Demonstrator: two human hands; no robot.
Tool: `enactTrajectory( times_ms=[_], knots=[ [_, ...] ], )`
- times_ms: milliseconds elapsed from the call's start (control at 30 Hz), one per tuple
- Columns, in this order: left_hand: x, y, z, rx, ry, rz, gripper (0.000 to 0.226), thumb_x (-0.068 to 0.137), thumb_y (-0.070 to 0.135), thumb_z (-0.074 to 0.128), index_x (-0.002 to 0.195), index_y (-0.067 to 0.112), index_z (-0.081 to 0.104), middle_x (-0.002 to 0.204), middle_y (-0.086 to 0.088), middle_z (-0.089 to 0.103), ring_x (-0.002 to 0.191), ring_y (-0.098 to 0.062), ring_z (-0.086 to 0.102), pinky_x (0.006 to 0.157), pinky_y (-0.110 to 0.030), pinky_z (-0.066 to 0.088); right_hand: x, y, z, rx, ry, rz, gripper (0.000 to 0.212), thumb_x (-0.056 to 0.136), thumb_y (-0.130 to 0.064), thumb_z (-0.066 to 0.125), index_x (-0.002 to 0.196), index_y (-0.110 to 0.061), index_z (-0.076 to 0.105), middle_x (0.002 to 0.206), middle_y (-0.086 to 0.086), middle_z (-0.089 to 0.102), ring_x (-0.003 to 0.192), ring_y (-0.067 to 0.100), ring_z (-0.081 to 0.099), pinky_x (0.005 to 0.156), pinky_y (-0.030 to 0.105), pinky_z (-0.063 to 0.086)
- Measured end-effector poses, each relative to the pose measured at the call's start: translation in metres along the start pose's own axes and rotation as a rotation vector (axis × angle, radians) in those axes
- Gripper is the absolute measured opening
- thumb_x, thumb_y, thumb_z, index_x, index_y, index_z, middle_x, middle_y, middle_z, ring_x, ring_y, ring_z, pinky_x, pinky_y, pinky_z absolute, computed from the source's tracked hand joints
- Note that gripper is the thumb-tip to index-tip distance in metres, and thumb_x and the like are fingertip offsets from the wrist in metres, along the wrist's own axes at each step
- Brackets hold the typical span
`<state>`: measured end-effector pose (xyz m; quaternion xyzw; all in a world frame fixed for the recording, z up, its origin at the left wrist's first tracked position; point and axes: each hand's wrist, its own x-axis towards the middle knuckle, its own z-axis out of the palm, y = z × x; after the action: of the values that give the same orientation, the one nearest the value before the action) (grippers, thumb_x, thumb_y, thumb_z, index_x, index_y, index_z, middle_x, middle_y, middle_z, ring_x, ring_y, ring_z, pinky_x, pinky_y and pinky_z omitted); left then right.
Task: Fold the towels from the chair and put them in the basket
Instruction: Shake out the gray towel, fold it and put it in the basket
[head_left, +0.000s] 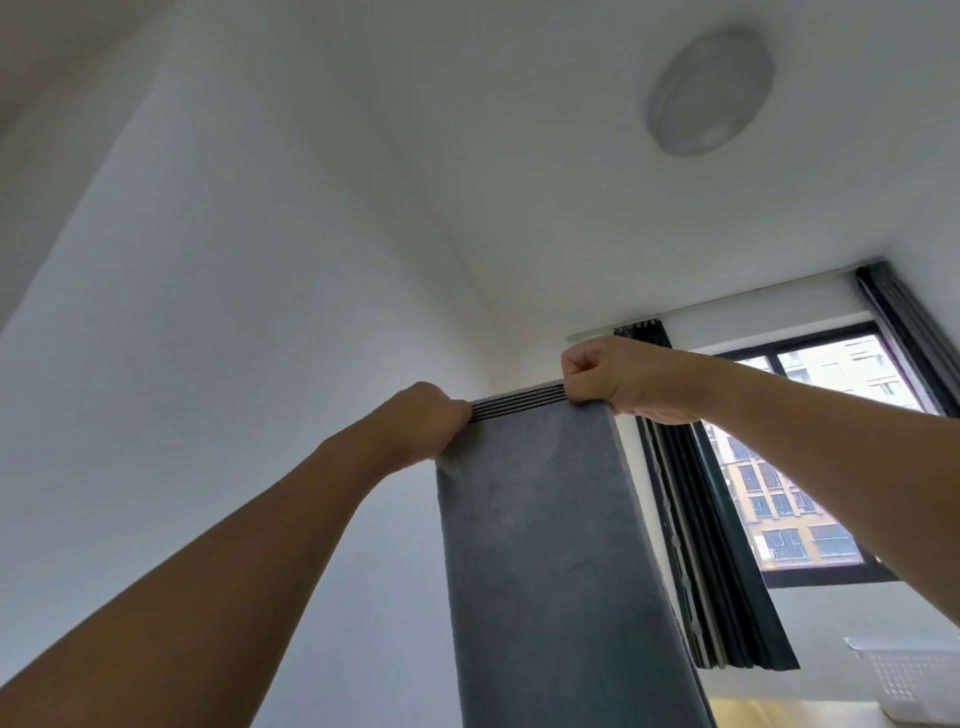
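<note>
I had both hands clamped on the towel (545, 545), left hand (423, 421) on one top corner, right hand (613, 376) on the other, its striped hem stretched taut between them. The grey towel hung straight down in the air from my raised arms, out of view at the bottom. My worry was a corner slipping from either fist, since the hanging weight would drag the cloth askew and spoil the fold. The white basket (914, 675) sat low at the right, beside the dark curtain (691, 519) and window (810, 467). I saw no chair.
</note>
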<state>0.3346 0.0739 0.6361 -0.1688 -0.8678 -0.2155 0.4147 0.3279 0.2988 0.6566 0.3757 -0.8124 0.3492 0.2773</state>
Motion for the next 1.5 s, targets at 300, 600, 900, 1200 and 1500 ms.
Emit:
enactTrajectory(
  times_ms=[300, 600, 900, 1200, 1500],
  knots=[
    [0.002, 0.019, -0.017, -0.553, 0.176, 0.102, 0.021, 0.089, 0.005, 0.047, 0.088, 0.011, 0.067, 0.085, -0.004, 0.063, 0.076, -0.015, 0.053, 0.067, -0.029, 0.042, -0.013, -0.013, -0.025, 0.070, 0.017, 0.042, 0.026, 0.097, 0.003, 0.043, 0.115, -0.012, 0.051, 0.091, 0.006, 0.054, 0.076, 0.015, 0.053, 0.066, 0.023, 0.047],
    [0.018, -0.002, 0.013, -0.427, 0.174, 0.003, 0.019, 0.094, 0.007, 0.047, 0.093, 0.009, 0.066, 0.088, -0.003, 0.062, 0.080, -0.015, 0.054, 0.064, -0.026, 0.048, -0.007, 0.014, -0.015, -0.020, -0.099, 0.111, 0.022, 0.101, -0.026, 0.045, 0.093, -0.010, 0.058, 0.088, 0.007, 0.049, 0.079, 0.020, 0.041, 0.074, 0.032, 0.040],
    [0.038, -0.075, 0.124, -0.331, 0.122, -0.225, 0.026, 0.087, 0.005, 0.037, 0.096, 0.007, 0.061, 0.094, -0.006, 0.060, 0.084, -0.022, 0.054, 0.074, -0.037, 0.051, 0.017, 0.115, 0.055, -0.398, -0.100, 0.140, 0.031, 0.093, -0.040, 0.058, 0.095, -0.009, 0.058, 0.070, 0.005, 0.058, 0.059, 0.013, 0.050, 0.060, 0.026, 0.043],
    [0.030, -0.104, 0.173, -0.488, 0.318, -0.359, 0.022, 0.092, 0.011, 0.040, 0.099, 0.014, 0.060, 0.087, 0.004, 0.056, 0.083, -0.016, 0.051, 0.068, -0.029, 0.042, 0.021, 0.168, 0.093, -0.375, 0.072, -0.001, 0.015, 0.089, -0.023, 0.065, 0.089, -0.008, 0.060, 0.080, 0.008, 0.066, 0.063, 0.015, 0.061, 0.064, 0.032, 0.053],
    [-0.020, -0.082, 0.154, -0.501, 0.320, -0.365, 0.016, 0.095, 0.014, 0.040, 0.096, 0.011, 0.056, 0.081, 0.004, 0.051, 0.069, -0.009, 0.044, 0.061, -0.024, 0.039, -0.037, 0.154, 0.107, 0.212, 0.014, 0.222, 0.031, 0.090, -0.019, 0.066, 0.105, 0.006, 0.057, 0.096, 0.022, 0.069, 0.083, 0.036, 0.070, 0.067, 0.031, 0.061]
  ],
)
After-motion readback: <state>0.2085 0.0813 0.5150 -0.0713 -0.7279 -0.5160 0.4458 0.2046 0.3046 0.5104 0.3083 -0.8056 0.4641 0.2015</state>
